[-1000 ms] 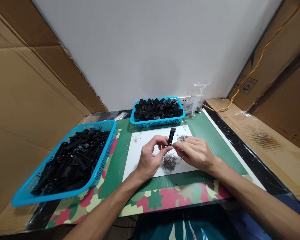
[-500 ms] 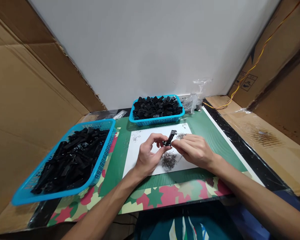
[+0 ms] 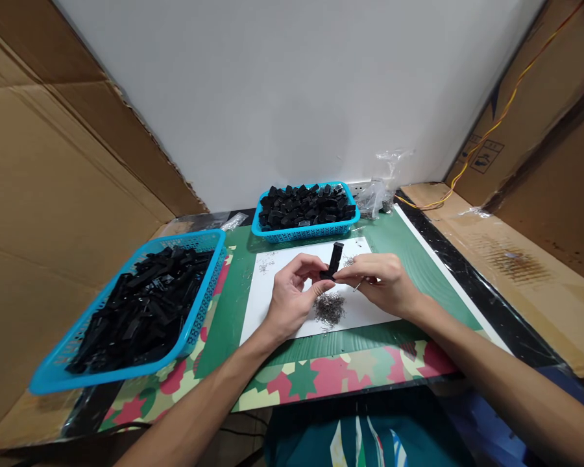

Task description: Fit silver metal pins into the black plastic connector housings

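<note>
My left hand (image 3: 292, 295) pinches the lower end of a small black plastic part (image 3: 333, 259), which stands nearly upright above a white sheet (image 3: 272, 305). My right hand (image 3: 379, 282) is closed too, its fingertips meeting the part from the right, and a thin metal pin (image 3: 357, 286) sticks out beneath its fingers. A small heap of tiny metal springs (image 3: 329, 307) lies on the sheet just below both hands. A second, thinner scatter of springs (image 3: 350, 261) lies behind the right hand.
A blue basket (image 3: 202, 305) of long black parts stands at the left. A smaller blue basket (image 3: 304, 232) of black pieces stands at the back. Clear plastic bags (image 3: 374, 194) lie at the back right. Cardboard walls flank the green mat (image 3: 418, 256).
The black part was tilted over half a second ago and stands nearly upright again. Both hands have lifted slightly and the right hand has shifted a little to the right.
</note>
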Demonstrator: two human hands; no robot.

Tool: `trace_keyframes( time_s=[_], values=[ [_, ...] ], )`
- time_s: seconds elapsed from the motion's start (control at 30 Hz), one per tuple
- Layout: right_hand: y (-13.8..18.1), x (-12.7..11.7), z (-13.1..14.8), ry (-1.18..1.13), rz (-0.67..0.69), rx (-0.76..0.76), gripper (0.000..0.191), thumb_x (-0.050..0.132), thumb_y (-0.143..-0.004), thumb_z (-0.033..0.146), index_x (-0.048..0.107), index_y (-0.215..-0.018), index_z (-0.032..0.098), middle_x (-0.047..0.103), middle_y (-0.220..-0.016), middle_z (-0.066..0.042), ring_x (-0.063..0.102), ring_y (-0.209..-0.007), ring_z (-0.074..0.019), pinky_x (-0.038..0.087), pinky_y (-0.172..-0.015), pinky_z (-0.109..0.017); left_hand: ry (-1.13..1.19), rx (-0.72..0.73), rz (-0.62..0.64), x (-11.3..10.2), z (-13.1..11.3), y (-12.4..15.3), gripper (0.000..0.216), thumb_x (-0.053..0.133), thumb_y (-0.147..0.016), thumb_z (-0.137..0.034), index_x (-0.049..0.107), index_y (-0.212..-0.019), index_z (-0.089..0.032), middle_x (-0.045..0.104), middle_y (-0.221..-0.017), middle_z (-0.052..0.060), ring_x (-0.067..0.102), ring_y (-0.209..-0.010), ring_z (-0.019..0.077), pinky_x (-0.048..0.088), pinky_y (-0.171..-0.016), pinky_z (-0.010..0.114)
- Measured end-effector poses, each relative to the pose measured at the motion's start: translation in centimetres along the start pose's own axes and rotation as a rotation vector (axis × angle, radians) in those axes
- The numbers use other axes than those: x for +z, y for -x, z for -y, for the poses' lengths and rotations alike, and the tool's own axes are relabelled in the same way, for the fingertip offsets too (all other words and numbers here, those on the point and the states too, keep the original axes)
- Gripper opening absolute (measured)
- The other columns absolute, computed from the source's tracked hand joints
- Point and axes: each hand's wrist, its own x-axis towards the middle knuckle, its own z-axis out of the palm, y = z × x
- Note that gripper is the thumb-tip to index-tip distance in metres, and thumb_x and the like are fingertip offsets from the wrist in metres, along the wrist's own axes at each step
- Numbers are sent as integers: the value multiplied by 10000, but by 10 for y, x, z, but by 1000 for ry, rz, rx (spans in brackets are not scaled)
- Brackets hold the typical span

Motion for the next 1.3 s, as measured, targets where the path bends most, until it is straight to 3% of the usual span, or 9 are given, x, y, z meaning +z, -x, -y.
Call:
trace_keyframes(
  time_s=[0.17, 0.3, 0.5, 0.6, 0.73, 0.9, 1.03, 1.17, 1.3],
  values=[
    [0, -2, 1, -44, 14, 74, 118, 700, -989, 198, 813, -957, 208, 756, -738, -11, 631, -583, -105, 458, -555, -225, 190, -143, 92, 0, 0, -1, 395, 882, -806, -428, 642, -985, -170, 642, -828, 21, 593, -718, 127, 473, -651, 238],
    [1, -5, -2, -19, 14, 27, 148, 717, -978, 189, 812, -1088, 212, 773, -753, -13, 634, -576, -108, 468, -559, -232, 346, -258, 131, 2, 2, 1, 368, 758, -924, -492, 570, -969, -178, 624, -735, 11, 532, -662, 116, 403, -624, 241],
    [-3, -11, -2, 58, 19, 0, 165, 660, -1008, 180, 821, -997, 215, 730, -686, -3, 597, -534, -102, 430, -527, -231, 356, -265, 238, 5, 1, 2, 437, 732, -914, -579, 534, -979, -195, 690, -797, 57, 537, -672, 136, 390, -622, 264],
    [-2, -17, -3, 133, 65, -42, 173, 656, -1014, 190, 824, -983, 219, 699, -659, 5, 598, -540, -101, 399, -516, -233, 255, -223, 242, 3, -2, 2, 372, 687, -959, -541, 560, -993, -193, 686, -850, 56, 574, -721, 147, 440, -669, 273],
    [4, -25, -4, 233, 175, -28, 218, 626, -1028, 192, 830, -967, 239, 687, -656, 12, 606, -550, -99, 361, -516, -238, -83, -25, 216, 1, -8, 2, 269, 708, -960, -446, 670, -1040, -192, 691, -1100, 90, 624, -953, 197, 491, -835, 313],
    [13, -32, 3, 271, 289, 80, 190, 638, -1015, 182, 817, -968, 224, 732, -745, -6, 646, -605, -121, 397, -556, -245, -408, 154, 176, 5, -3, 6, 148, 769, -922, -319, 736, -1024, -216, 744, -976, 52, 628, -855, 196, 496, -823, 347],
    [9, -43, 13, 213, 394, 227, 112, 674, -993, 201, 786, -1000, 205, 719, -848, -31, 670, -698, -153, 472, -617, -255, -450, 164, 210, 11, 7, 8, 127, 760, -923, -259, 777, -1045, -227, 792, -988, 55, 678, -889, 217, 514, -830, 370],
    [4, -51, 14, 220, 467, 254, 249, 529, -1046, 131, 744, -1150, 203, 694, -963, -66, 688, -797, -174, 546, -725, -290, -512, 159, 215, 14, 13, 7, 118, 781, -897, -252, 792, -1012, -229, 801, -945, 50, 691, -869, 229, 508, -834, 391],
    [4, -44, 9, 205, 400, 241, 263, 522, -1055, 157, 765, -1133, 223, 737, -1094, -93, 739, -925, -207, 585, -809, -323, -571, 192, 234, 15, 15, 8, 106, 787, -878, -227, 782, -983, -216, 790, -901, 36, 685, -820, 219, 496, -832, 398]
  ],
)
